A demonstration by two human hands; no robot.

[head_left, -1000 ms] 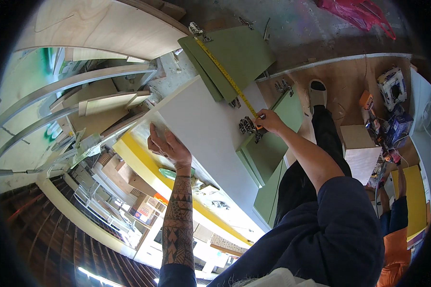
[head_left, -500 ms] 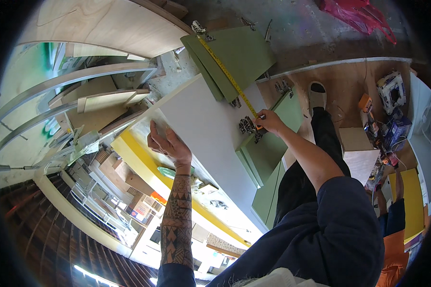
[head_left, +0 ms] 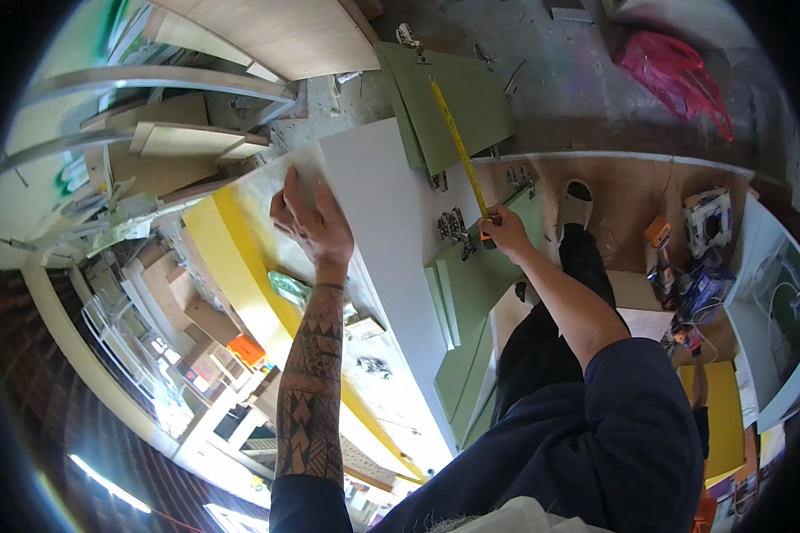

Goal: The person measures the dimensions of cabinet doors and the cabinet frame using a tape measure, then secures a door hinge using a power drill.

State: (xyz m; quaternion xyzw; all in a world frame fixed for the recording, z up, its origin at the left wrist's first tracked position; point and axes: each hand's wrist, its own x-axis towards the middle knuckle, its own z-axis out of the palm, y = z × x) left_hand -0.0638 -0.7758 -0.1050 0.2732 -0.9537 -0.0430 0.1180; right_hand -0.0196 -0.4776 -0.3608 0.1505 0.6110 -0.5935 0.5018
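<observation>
My right hand is closed around a tape measure with an orange-and-black case. Its yellow blade stretches away over stacked green panels, with the free end above the top panel. Whether the blade touches the panel I cannot tell. Metal cabinet hinges sit just left of the case. On the left, my left hand, at the end of a tattooed forearm, is open with fingers apart, over or on the long pale grey board. No object shows in it.
A yellow board runs along the left. More green panels lie near my legs. At right are a wooden box, power tools and another person's arm. A pink plastic bag lies at the far right.
The view has shifted, with the far floor now lower in it. The tape blade's free end has swung right, from near the green panel's left corner to over its face. Both hands keep their grip or pose.
</observation>
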